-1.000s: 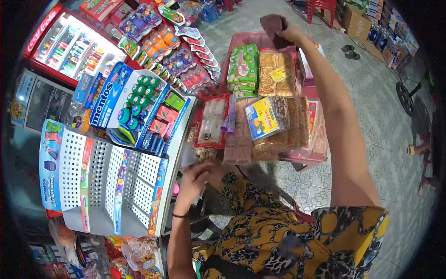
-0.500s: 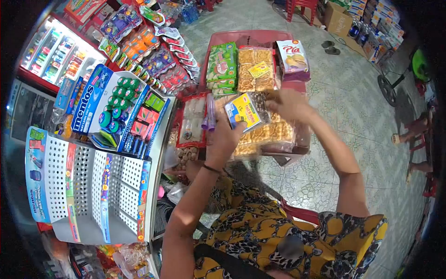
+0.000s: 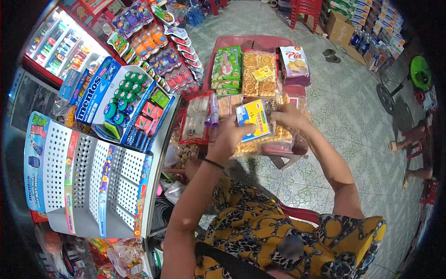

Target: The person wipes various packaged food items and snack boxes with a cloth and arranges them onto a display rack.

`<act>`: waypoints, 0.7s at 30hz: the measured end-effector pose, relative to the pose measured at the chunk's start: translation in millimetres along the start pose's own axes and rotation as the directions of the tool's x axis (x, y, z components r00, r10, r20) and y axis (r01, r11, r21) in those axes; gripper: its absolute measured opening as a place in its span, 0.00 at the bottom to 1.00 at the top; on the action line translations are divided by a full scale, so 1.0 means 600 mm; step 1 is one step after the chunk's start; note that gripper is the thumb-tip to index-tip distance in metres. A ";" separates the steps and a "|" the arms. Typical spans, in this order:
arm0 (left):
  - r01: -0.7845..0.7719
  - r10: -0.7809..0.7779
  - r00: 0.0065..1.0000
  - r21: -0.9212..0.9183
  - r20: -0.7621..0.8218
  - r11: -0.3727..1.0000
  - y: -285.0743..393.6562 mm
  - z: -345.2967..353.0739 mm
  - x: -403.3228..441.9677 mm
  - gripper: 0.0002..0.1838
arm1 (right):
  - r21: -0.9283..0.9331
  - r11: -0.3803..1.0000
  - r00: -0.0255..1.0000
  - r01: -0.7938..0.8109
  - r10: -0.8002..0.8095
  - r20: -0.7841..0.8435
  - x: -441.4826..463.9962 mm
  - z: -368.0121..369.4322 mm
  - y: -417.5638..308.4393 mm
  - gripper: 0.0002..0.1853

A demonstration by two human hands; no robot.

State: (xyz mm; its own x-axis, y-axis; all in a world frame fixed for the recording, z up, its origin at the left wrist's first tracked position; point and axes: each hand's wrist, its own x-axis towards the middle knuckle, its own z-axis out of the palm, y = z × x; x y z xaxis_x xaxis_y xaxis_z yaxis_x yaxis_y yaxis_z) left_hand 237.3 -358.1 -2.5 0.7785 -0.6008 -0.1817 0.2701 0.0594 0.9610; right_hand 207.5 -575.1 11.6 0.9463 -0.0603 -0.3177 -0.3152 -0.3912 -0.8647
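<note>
A packet with a yellow and blue label (image 3: 253,120) is up over the table, its printed face toward me. My left hand (image 3: 230,138) grips its left side, with the thumb across the label. My right hand (image 3: 290,116) has its fingers pinched together at the packet's right edge. Beneath lie clear packs of square patterned biscuits (image 3: 259,63), partly covered by my hands. Purple tube-like rolls (image 3: 213,110) are just left of my left hand, beside a red-edged clear package (image 3: 195,118).
Green packs (image 3: 226,69) and a Pía bag (image 3: 295,64) sit at the far end of the red table (image 3: 223,42). A Mentos display (image 3: 95,93) and a white perforated rack (image 3: 88,181) stand on my left. Cartons (image 3: 340,28) and a green fan (image 3: 420,73) are at right.
The packet has turned more upright and moved slightly right, still in my left hand. My right hand, blurred before, has settled lower at its right edge. The view has shifted a little.
</note>
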 end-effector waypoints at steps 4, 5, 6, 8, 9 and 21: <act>0.237 -0.199 0.971 -0.419 0.133 0.877 0.014 -0.001 -0.025 0.16 | 0.359 0.931 0.998 0.060 -0.048 -0.040 -0.023 0.019 0.031 0.11; 0.202 -0.162 0.978 -0.407 0.131 0.891 0.019 0.001 -0.031 0.16 | 0.339 0.930 0.988 0.146 -0.118 -0.101 -0.028 0.019 0.037 0.10; 0.144 -0.134 0.990 -0.353 0.051 0.924 0.028 0.001 -0.045 0.17 | 0.360 0.918 0.984 0.164 -0.127 -0.125 -0.036 0.021 0.035 0.05; 0.070 -0.088 0.994 -0.238 -0.066 0.969 0.055 0.004 -0.071 0.17 | 0.354 0.912 0.966 0.209 -0.135 -0.221 -0.047 0.025 0.034 0.05; 0.004 -0.039 0.992 -0.279 -0.119 0.960 0.050 -0.002 -0.071 0.15 | 0.343 0.905 0.939 0.253 -0.144 -0.311 -0.050 0.027 0.031 0.05; -0.367 0.193 0.911 -0.501 -0.364 0.784 0.100 -0.004 -0.199 0.15 | -0.102 0.630 0.598 0.770 -0.768 -0.228 -0.145 0.183 -0.185 0.13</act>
State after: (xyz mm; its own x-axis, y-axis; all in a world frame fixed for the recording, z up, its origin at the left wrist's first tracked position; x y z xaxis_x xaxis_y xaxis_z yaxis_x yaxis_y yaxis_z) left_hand 161.9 -280.5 76.4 0.9677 -0.2457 -0.0554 0.2102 0.6663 0.7155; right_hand 152.4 -425.6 92.6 0.8248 0.0551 0.5627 0.5373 -0.3863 -0.7497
